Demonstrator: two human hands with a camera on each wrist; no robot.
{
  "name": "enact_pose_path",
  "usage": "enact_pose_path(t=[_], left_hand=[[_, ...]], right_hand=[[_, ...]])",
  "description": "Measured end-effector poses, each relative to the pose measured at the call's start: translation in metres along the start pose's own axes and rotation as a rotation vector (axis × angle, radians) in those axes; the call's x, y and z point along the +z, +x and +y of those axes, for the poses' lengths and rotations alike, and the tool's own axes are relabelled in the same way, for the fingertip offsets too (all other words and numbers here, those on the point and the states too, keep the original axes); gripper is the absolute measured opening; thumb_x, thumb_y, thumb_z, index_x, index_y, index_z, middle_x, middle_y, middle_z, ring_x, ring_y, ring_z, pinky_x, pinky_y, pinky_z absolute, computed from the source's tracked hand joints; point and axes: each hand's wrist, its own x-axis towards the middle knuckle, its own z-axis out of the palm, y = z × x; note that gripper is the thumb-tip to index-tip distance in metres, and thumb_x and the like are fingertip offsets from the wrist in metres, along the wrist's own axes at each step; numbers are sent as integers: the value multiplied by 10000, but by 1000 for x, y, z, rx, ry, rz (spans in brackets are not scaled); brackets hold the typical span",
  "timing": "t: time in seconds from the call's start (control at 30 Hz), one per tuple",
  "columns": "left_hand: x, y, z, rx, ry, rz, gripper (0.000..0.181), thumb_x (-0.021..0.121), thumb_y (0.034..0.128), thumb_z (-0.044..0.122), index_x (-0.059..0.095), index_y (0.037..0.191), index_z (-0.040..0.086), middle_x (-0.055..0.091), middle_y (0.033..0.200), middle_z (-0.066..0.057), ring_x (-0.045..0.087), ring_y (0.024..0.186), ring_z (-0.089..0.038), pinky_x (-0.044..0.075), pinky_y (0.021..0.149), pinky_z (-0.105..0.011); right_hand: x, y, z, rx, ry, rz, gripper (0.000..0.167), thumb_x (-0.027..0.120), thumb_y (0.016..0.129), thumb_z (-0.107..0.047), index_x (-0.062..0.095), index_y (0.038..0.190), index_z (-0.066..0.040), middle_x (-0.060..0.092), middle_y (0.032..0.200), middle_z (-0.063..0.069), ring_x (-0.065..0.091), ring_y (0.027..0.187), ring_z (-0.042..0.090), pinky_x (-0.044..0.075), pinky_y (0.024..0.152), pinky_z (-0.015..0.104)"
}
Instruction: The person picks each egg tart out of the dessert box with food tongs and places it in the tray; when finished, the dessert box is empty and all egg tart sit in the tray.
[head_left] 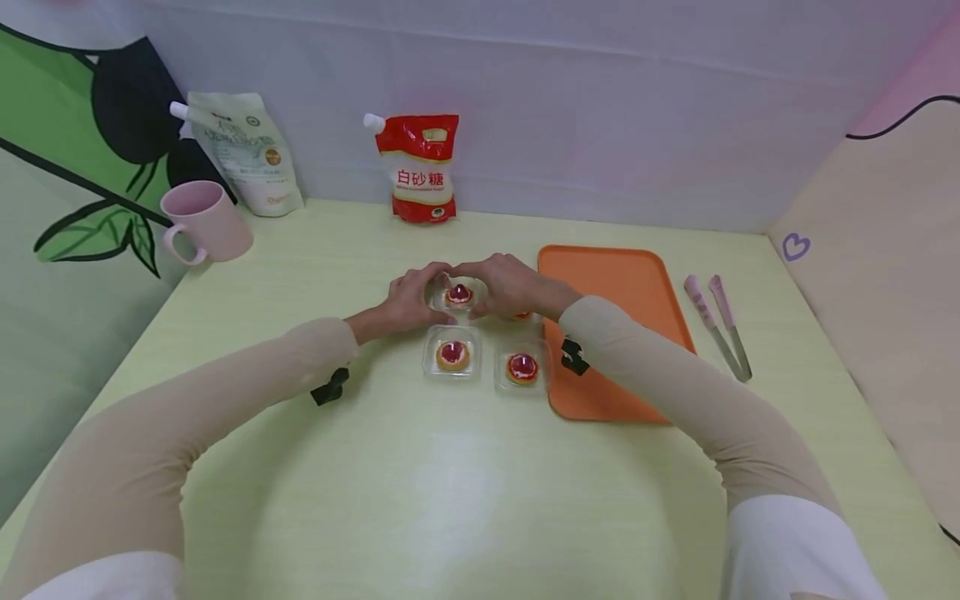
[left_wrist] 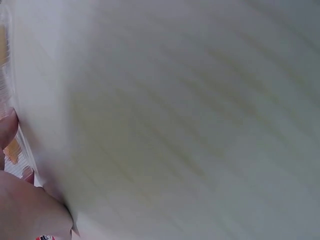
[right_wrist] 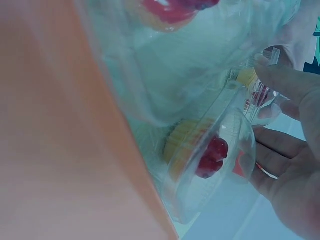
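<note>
Both hands are around a small clear plastic box [head_left: 459, 306] holding a red-topped tart [head_left: 459, 293], in the far left place of a group of boxes. My left hand [head_left: 411, 298] grips its left side, thumb toward the near edge. From the right, my right hand [head_left: 510, 283] holds the same box with thumb and fingers spread. A second boxed tart [right_wrist: 212, 157] sits beneath the right hand, mostly hidden in the head view. Two more boxed tarts, one at near left [head_left: 452, 355] and one at near right [head_left: 522, 367], stand closer to me.
An orange tray [head_left: 607, 271] lies right of the boxes, under my right forearm. Beyond it are metal tongs with pink ends [head_left: 699, 300]. At the back stand a red sugar pouch [head_left: 422, 171], a pale spouted pouch [head_left: 243, 154] and a pink mug [head_left: 213, 225].
</note>
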Motion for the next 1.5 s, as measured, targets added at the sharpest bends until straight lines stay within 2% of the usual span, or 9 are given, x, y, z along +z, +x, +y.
enact_pose_path(t=[0.33,0.57,0.83,0.97,1.1,1.17,1.33,1.5], left_hand=[[-1,-2,1,-2,-9,-10,796,823,825,199,375,1479,122,522,1367,-126,338,1360,-346,67,1188,-594],[0,-3,0,-13,-20,-24,811,816,837,265,360,1493,126,516,1378,-117,324,1384,-340,55,1192,-593],[2,-1,-2,8,-13,10,780,821,827,228,385,1464,118,533,1348,-119,341,1353,-335,43,1191,-588],[2,-1,-3,19,1,20,772,822,826,221,391,1458,119,540,1354,-121,349,1347,-333,52,1188,-592],[2,-2,-4,30,11,27,772,820,826,215,391,1460,115,541,1347,-123,356,1342,-336,69,1182,-596],[2,-2,-4,34,16,29,781,824,823,213,388,1464,112,546,1333,-122,361,1337,-337,79,1180,-592],[3,-3,-4,43,25,32,793,830,813,207,389,1465,111,560,1304,-117,378,1322,-332,95,1176,-591],[4,-4,-3,46,22,34,799,839,803,210,395,1462,125,560,1325,-114,386,1314,-326,95,1176,-591]], right_hand=[[2,-2,0,-29,-21,9,749,764,884,-342,401,1534,-267,548,1481,43,535,1307,264,347,1150,513],[5,-2,1,-11,-6,6,738,752,890,-351,398,1534,-283,579,1444,39,558,1160,230,444,1076,449],[2,-3,-3,-59,-38,10,736,740,902,-339,393,1542,-232,681,1284,47,607,950,218,485,976,388],[0,-3,-5,-54,-47,-2,739,740,903,-346,391,1543,-220,684,1280,53,616,926,214,488,963,383],[-3,-4,-6,-46,-49,-12,749,747,894,-368,395,1541,-234,663,1329,66,614,995,228,481,1013,419],[-6,-4,-6,-52,-35,-8,724,743,896,-369,419,1529,-235,643,1364,67,616,1082,238,469,1041,443],[-11,-2,-3,-75,51,3,633,752,896,-317,502,1467,-209,611,1400,102,579,1274,287,471,1050,470],[-9,5,-1,-21,130,-54,673,771,869,-370,460,1451,-239,563,1421,153,533,1301,303,472,1042,480]])
